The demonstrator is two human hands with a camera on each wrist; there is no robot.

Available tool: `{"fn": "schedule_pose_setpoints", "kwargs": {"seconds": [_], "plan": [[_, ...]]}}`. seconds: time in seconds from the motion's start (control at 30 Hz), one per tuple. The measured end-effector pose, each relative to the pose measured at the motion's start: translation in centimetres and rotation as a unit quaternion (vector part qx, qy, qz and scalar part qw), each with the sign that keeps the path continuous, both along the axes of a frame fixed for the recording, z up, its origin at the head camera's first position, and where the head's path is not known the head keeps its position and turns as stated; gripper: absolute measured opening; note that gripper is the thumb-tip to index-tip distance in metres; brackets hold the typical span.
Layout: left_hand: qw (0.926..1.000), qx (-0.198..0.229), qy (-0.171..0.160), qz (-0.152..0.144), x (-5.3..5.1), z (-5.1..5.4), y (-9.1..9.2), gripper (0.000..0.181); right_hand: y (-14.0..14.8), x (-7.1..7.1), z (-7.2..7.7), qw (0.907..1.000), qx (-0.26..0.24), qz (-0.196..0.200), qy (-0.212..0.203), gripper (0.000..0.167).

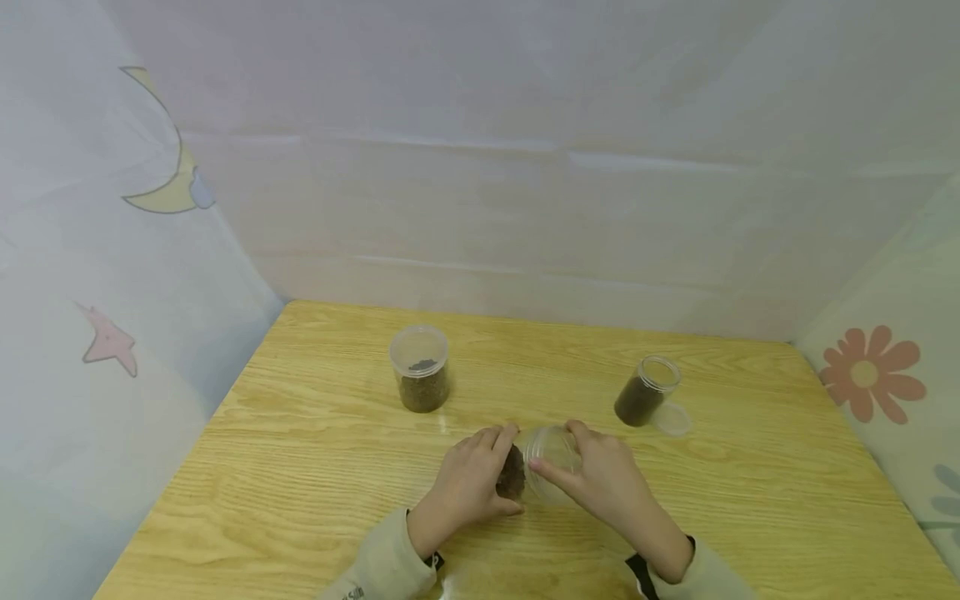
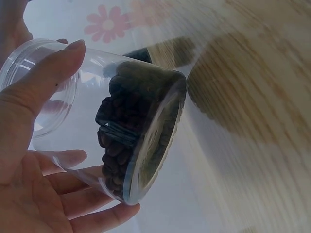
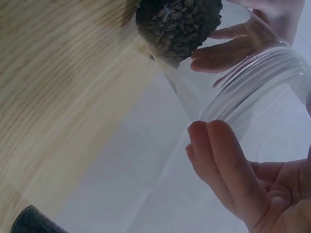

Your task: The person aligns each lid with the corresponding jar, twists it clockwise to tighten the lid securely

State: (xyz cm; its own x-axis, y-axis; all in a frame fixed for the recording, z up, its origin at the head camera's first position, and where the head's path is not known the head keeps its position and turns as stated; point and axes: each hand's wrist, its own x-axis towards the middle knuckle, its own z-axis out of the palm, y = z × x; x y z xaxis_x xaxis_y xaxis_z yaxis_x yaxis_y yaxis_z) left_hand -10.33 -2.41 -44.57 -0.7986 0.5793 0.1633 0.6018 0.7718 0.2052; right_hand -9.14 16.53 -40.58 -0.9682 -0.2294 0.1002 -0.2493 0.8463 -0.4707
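Observation:
A clear plastic jar of dark coffee beans (image 2: pixel 131 107) is tilted on its side above the table, its base toward the left and its top toward the right. My left hand (image 1: pixel 468 477) grips the jar's side, thumb across the upper part and fingers curled below, as the left wrist view shows. At the ribbed clear lid (image 3: pixel 257 80) my right hand (image 1: pixel 603 479) holds on with curled fingers; the right wrist view has two fingertips against its edge. Whether the lid is fully seated cannot be seen.
A lidded clear jar with dark brown contents (image 1: pixel 423 387) stands at the back left of the wooden table (image 1: pixel 315 467). At the right, a narrower uncapped jar of dark grains (image 1: pixel 640 400) stands beside a loose clear lid (image 1: pixel 672 419). Printed cloth (image 1: pixel 480 208) surrounds the table.

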Motion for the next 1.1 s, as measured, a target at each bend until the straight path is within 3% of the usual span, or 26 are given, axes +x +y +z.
{"fn": "schedule_pose_setpoints", "kwargs": {"seconds": [0.23, 0.37, 0.5, 0.67, 0.77, 0.9, 1.1], "plan": [[0.9999, 0.014, 0.006, 0.000, 0.0, -0.2, -0.1, 0.096, -0.3, 0.2, 0.4, 0.9997, 0.022, -0.003, 0.005, 0.078], [0.9998, 0.020, 0.006, 0.000, -0.1, -0.3, -0.2, 0.096, 0.1, 0.4, 0.3, 0.9996, 0.008, 0.016, 0.023, 0.077], [0.9997, 0.023, 0.000, 0.002, -0.2, -0.3, -0.2, 0.096, 1.1, 0.2, 0.2, 0.9933, -0.029, 0.090, 0.066, 0.073], [0.9998, 0.019, -0.005, 0.003, -0.3, -0.1, -0.3, 0.096, 2.4, -0.3, 0.1, 0.9699, -0.041, 0.215, 0.108, 0.080], [0.9998, 0.016, -0.006, 0.003, -0.3, 0.0, -0.3, 0.097, 2.6, -0.4, 0.0, 0.9598, -0.043, 0.252, 0.116, 0.082], [0.9999, 0.014, -0.009, 0.003, -0.3, 0.0, -0.3, 0.097, 2.7, -0.5, -0.1, 0.9556, -0.044, 0.264, 0.123, 0.081], [0.9999, 0.014, -0.002, 0.001, -0.2, -0.1, -0.3, 0.098, 2.5, -0.5, -0.3, 0.9602, -0.035, 0.249, 0.121, 0.077]]}}
